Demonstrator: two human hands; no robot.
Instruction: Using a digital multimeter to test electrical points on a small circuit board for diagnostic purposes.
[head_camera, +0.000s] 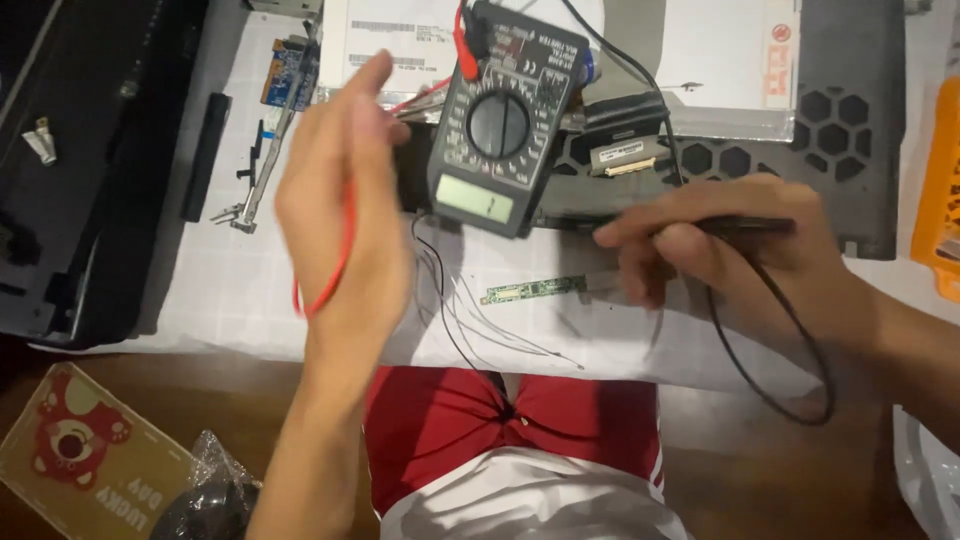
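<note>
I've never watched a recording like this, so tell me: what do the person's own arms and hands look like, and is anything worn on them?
Both are bare: the left hand and right hand wear no gloves, rings or watch, and no sleeves cover the forearms in view. Fingers are slim, nails short. Red shorts and a white shirt show below.

I see my left hand (335, 190) at nine o'clock gripping a red lead (340, 262), multimeter (497, 120) at twelve, right hand (720, 245) at three pinching a black probe (745, 226), green circuit strip (535, 290) centre
</note>
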